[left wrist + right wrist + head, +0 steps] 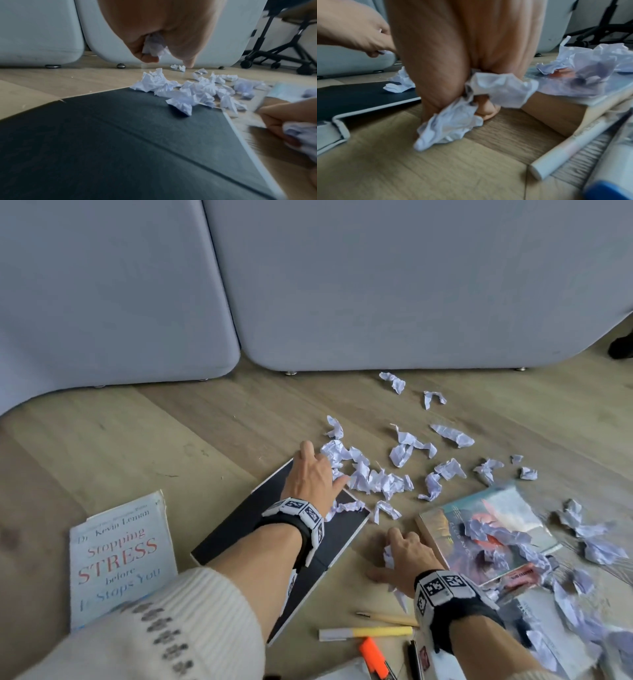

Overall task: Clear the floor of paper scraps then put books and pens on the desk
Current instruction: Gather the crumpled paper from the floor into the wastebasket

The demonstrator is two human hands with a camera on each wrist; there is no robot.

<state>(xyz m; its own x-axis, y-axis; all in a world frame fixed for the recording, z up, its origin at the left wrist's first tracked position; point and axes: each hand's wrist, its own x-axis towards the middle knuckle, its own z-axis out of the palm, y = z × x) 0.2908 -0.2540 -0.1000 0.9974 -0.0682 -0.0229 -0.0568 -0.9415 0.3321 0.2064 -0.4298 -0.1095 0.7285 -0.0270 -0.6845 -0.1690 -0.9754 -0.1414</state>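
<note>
Your left hand [313, 474] reaches fwd over the black book [239, 529], clutching a paper scrap [154, 44]; right hand [404, 556] low by the floor [171, 440], fingers wrapped round crumpled paper [453, 119]

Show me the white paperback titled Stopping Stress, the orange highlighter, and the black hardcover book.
White Stopping Stress paperback [120, 556], head view, cover's middle.
Orange highlighter [371, 655], head view, its barrel.
Black hardcover book [253, 529], head view, bare cover.

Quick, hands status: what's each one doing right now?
Left hand: fingers curled round a crumpled paper scrap, over the black book.
Right hand: gripping a wad of paper scraps just above the floor.
</note>
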